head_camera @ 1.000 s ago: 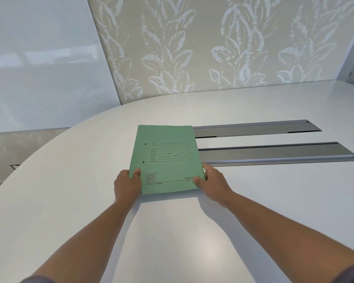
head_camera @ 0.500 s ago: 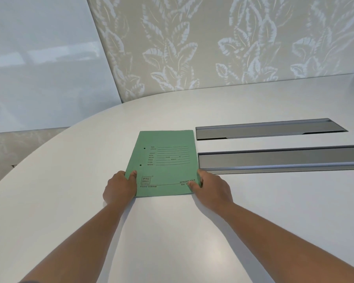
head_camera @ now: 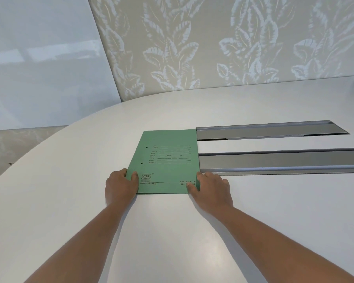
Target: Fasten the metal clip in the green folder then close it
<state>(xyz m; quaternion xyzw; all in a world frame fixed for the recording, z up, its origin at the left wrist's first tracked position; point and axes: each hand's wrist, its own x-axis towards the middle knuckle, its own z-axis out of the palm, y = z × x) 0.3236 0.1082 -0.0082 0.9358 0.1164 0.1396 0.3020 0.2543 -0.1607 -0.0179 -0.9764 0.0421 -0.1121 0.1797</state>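
I am seeing a green folder (head_camera: 168, 160) carrying dark print beyond my hands, lying on a plain white surface (head_camera: 172, 231), grey metal channels (head_camera: 274, 162) right, beige leaf-patterned wall (head_camera: 213, 48) beyond.

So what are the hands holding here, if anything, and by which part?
Both hold the closed green folder, flat on the white table, by its near corners: left hand at the near-left corner, right hand at the near-right, thumbs on the cover.
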